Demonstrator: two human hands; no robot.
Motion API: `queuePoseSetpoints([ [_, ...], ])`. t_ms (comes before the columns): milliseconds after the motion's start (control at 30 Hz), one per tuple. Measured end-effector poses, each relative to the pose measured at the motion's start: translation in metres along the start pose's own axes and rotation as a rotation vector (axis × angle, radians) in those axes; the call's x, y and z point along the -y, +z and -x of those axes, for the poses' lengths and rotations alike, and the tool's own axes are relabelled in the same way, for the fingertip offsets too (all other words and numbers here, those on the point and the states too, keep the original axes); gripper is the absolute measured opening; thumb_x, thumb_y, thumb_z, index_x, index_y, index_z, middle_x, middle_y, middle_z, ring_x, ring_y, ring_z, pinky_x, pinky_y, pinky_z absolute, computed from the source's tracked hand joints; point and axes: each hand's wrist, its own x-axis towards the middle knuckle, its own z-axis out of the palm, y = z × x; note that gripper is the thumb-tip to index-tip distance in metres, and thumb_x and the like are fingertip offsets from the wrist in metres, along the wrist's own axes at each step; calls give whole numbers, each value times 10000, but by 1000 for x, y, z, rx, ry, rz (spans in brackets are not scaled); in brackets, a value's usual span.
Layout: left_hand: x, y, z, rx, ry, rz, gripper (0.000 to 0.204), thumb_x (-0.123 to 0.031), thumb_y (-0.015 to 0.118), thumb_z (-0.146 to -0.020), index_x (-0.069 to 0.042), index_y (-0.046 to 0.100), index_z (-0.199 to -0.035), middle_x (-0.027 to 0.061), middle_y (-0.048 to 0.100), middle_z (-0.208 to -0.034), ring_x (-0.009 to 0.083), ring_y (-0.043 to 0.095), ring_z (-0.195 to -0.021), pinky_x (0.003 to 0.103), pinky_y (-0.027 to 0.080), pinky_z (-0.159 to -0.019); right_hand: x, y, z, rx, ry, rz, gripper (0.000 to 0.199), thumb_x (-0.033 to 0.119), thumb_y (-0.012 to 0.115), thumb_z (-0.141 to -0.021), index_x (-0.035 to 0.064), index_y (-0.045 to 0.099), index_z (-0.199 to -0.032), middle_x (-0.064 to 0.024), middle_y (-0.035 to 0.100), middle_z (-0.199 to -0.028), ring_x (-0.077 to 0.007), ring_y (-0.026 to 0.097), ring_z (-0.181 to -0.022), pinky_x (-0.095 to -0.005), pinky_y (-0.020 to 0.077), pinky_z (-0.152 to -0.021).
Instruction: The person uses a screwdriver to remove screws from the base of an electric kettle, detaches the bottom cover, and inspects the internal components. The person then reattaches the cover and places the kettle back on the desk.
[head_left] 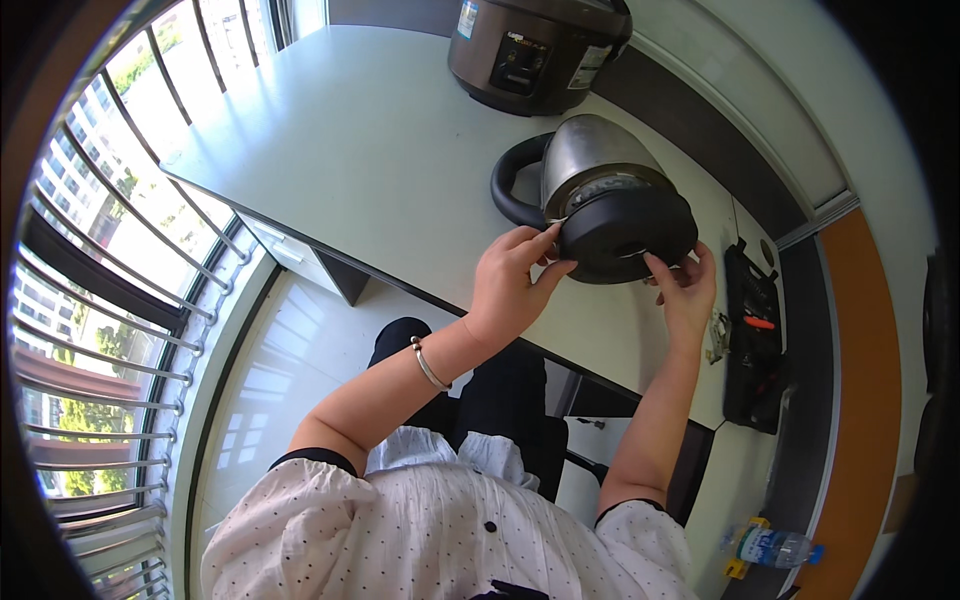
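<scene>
An electric kettle with a brushed metal body lies tipped over on the white table, its black handle to the left. Its round black base faces me and sits tilted away from the body, with a gap along the upper edge where some inner parts show. My left hand pinches the base's left rim, close to a thin pale strand that may be a wire. On the right rim, the fingers of my right hand are closed around the edge. Their tips are partly hidden behind the base.
Beyond the kettle stands a dark brown rice cooker. An open black tool case with a red-handled tool lies to the right, beside small metal pieces. A plastic water bottle is at lower right. The table's front edge runs before me.
</scene>
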Motion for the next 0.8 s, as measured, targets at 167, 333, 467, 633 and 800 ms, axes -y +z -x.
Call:
queuePoseSetpoints([
  [167, 2, 6, 3, 6, -15, 42, 443, -3, 711, -760, -13, 612, -1192, 55, 594, -862, 132, 566, -679, 246, 449, -518, -9, -2, -3, 3, -27, -96, 681, 163, 805, -726, -23, 460, -1283, -73, 637, -848, -88, 571, -604, -201, 374, -419],
  [333, 4, 4, -2, 10, 27, -129, 444, -47, 722, -752, -31, 618, -1183, 68, 581, -841, 195, 556, -707, 301, 471, -613, -9, 3, -2, 27, -1, -112, 646, 156, 783, -755, -23, 458, -1284, -60, 616, -834, -79, 555, -603, -199, 379, -416],
  [467, 4, -1, -7, 15, 58, -252, 486, -108, 745, -731, -53, 613, -1196, 69, 577, -852, 241, 559, -783, 350, 472, -722, -11, 6, -2, 15, 24, -112, 631, 165, 770, -774, -30, 455, -1284, -49, 596, -810, -77, 547, -603, -204, 387, -419],
  [633, -1, -19, -17, 1, 70, -310, 538, -159, 790, -678, -67, 604, -1174, 96, 558, -994, 284, 537, -940, 377, 459, -823, -11, 9, -2, -1, 44, -126, 637, 185, 769, -782, -39, 450, -1286, -45, 581, -788, -77, 539, -597, -205, 390, -428],
  [800, 10, -26, -27, 75, -68, -342, 732, -295, 830, -647, -78, 507, -1267, 141, 499, -1204, 317, 470, -1149, 389, 422, -958, -8, 10, -1, -3, 33, -120, 627, 184, 765, -788, -45, 456, -1283, -47, 580, -785, -75, 535, -593, -205, 391, -431],
])
